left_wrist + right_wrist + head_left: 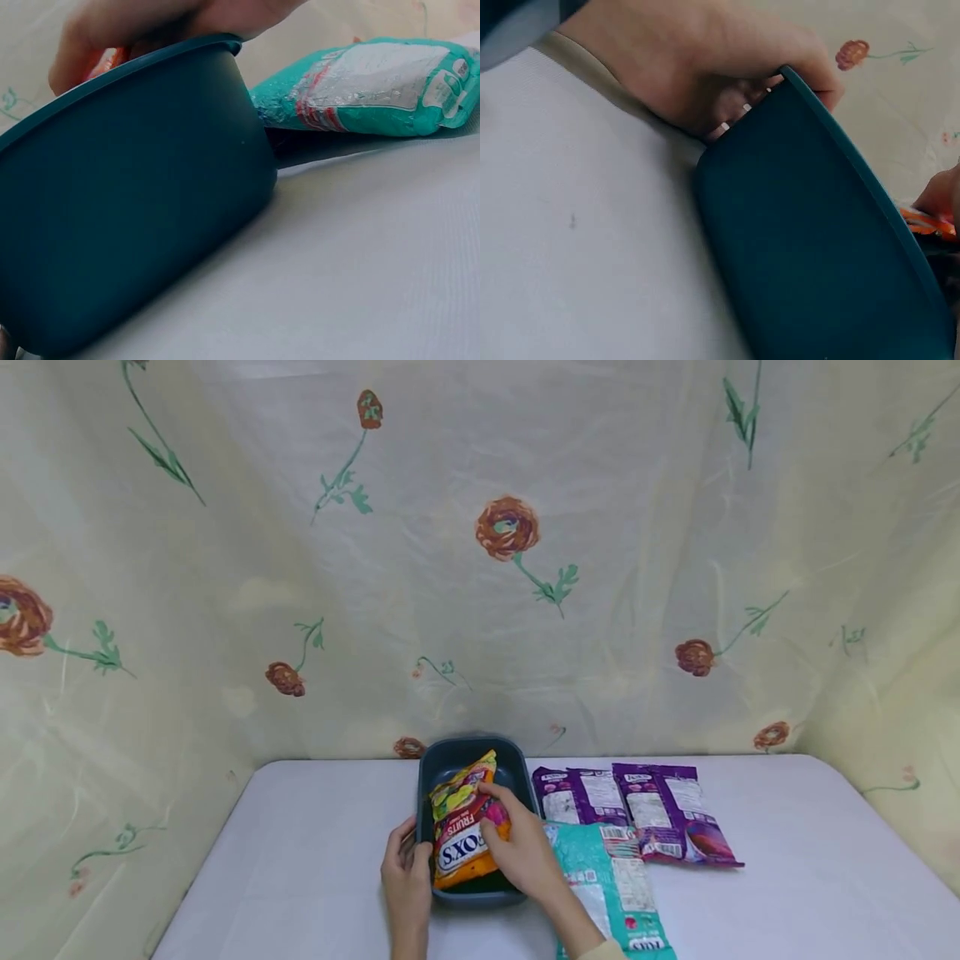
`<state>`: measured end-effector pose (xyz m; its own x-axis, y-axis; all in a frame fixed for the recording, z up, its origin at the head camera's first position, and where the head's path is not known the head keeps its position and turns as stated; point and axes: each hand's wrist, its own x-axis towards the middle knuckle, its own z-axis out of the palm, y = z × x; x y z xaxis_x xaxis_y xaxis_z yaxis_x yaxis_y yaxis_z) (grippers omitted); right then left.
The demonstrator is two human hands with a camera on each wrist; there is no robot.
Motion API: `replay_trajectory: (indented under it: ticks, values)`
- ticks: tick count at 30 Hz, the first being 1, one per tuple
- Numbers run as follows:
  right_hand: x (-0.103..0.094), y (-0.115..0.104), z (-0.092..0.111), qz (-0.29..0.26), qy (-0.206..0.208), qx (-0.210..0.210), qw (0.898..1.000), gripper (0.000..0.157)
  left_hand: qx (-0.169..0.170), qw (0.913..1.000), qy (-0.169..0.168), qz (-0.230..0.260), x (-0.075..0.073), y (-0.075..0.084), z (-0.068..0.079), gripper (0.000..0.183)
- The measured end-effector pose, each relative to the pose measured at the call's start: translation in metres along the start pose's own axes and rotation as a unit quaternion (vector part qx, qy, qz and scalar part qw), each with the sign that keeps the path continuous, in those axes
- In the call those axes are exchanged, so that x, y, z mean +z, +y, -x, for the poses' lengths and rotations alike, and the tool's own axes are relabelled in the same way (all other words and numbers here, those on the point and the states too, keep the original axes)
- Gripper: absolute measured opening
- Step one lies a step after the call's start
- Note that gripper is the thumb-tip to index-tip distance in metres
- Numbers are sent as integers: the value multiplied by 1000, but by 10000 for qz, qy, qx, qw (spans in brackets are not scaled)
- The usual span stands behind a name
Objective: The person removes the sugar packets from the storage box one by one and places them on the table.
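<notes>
A dark teal plastic bin (480, 899) stands at the middle of the white table. My left hand (407, 881) grips its left side, thumb over the rim and fingers curled against the outer wall (802, 225), as the right wrist view shows. An orange Fox's fruit candy bag (459, 839) lies tilted inside the bin, its top end near the far rim. Reaching over the bin's right side, my right hand (525, 852) holds the bag by its right edge, thumb on the printed front. From the left wrist, only an orange sliver of the bag (105, 61) shows above the rim.
Right of the bin lies a turquoise candy bag (600, 877), close by my right forearm. Behind it are purple candy bags (671, 814), side by side. A flowered cloth (615, 568) hangs along the table's back edge and both sides.
</notes>
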<state>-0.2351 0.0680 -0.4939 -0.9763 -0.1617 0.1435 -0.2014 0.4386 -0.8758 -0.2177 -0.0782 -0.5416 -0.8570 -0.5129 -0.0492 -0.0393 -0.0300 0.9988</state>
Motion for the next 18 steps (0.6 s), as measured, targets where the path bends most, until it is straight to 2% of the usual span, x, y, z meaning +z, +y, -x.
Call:
replay_trajectory:
  ticks: [4, 10, 14, 18]
  values:
    - [-3, -1, 6, -398, 265, 75, 9988, 45, 14, 10000, 44, -68, 3, -1, 2, 40]
    - [-13, -2, 20, -1029, 744, 584, 9902, 44, 53, 9998, -68, -167, 6, -2, 5, 38]
    - [-17, -4, 25, -1391, 755, 688, 9850, 42, 184, 9997, 44, -164, 6, -2, 5, 37]
    - [-17, -4, 27, -1408, 691, 769, 9846, 42, 239, 9993, 192, -212, 5, -1, 6, 36]
